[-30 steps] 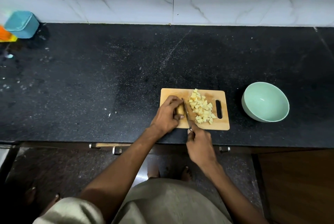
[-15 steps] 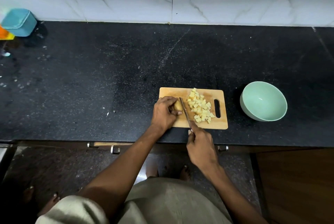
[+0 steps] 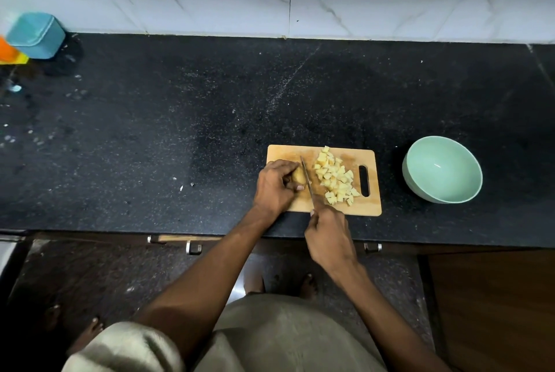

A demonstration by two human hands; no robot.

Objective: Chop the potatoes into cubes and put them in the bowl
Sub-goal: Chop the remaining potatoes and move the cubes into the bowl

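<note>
Left hand clamps a potato piece on the board; right hand grips the knife against it, cubes beside the blade.

Pale yellow potato cubes heaped on the wooden cutting board, uncut potato piece beside them, mint bowl rightward

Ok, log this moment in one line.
left hand holds potato piece | right hand cutting, steel knife | pale green bowl empty
</note>
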